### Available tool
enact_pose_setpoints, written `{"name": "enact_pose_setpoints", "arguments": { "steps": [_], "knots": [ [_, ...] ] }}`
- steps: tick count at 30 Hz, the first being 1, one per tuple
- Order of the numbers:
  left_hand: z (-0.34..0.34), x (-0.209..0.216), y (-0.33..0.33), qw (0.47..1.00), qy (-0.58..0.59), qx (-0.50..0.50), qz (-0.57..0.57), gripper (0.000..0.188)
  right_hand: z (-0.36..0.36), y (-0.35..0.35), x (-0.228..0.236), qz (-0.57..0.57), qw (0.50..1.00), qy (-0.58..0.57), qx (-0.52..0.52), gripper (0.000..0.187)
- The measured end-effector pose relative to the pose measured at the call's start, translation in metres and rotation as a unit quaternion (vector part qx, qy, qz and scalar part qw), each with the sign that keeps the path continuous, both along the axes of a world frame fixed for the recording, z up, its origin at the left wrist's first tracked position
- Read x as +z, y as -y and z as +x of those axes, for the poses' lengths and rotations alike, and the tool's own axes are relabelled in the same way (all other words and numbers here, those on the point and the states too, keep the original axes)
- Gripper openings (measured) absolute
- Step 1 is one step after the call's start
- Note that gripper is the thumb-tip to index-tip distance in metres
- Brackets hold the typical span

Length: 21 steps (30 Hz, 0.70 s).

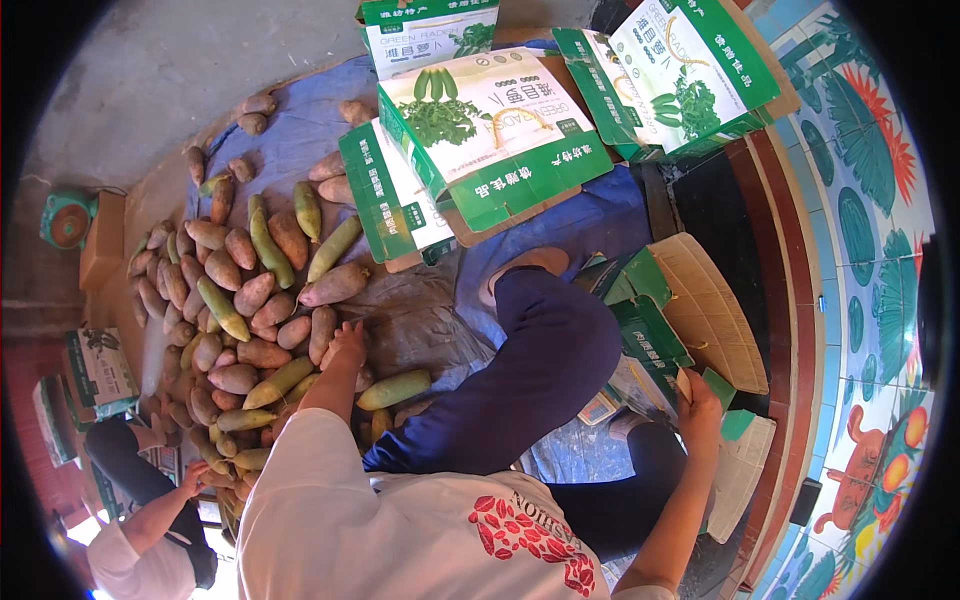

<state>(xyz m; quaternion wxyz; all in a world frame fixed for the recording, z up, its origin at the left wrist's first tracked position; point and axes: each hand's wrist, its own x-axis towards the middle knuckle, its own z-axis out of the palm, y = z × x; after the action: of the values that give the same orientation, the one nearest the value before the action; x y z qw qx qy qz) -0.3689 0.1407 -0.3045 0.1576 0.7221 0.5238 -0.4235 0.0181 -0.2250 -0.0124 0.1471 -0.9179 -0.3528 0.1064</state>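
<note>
My left hand [346, 343] reaches down to the near right side of a heap, beside a reddish-brown sweet potato [322, 333]. Its fingers look slightly bent and apart, partly foreshortened, and appear to touch that tuber. Sweet potatoes make up most of the heap, with long green radishes [270, 250] among them. Another green radish [395, 390] lies close to my left forearm. On the other side, my right hand [700, 408] grips the edge of an opened green cardboard box [650, 335], whose brown flaps stand spread beside my legs.
Green and white printed boxes [500, 110] are stacked at the far side of the blue sheet [600, 215]. At lower left a co-worker's hand [195, 478] is at the heap. A green round device [68, 220] stands far left. Picture tiles [855, 300] line the right.
</note>
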Motion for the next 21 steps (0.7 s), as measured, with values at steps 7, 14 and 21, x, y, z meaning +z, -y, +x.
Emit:
{"name": "enact_pose_setpoints", "arguments": {
  "steps": [7, 14, 21],
  "knots": [
    [-0.004, -0.026, -0.003, 0.999, -0.015, -0.037, 0.033, 0.055, 0.002, -0.003, -0.002, -0.005, 1.0, -0.001, -0.015, 0.036],
    [0.005, -0.03, -0.001, 0.996, 0.004, -0.064, 0.063, 0.048, 0.004, -0.002, -0.002, -0.011, 1.0, 0.012, -0.02, 0.035],
    [-0.002, -0.018, -0.003, 0.992, -0.038, -0.105, 0.065, 0.048, 0.006, -0.003, -0.005, -0.004, 1.0, 0.027, 0.0, 0.028]
  ]
}}
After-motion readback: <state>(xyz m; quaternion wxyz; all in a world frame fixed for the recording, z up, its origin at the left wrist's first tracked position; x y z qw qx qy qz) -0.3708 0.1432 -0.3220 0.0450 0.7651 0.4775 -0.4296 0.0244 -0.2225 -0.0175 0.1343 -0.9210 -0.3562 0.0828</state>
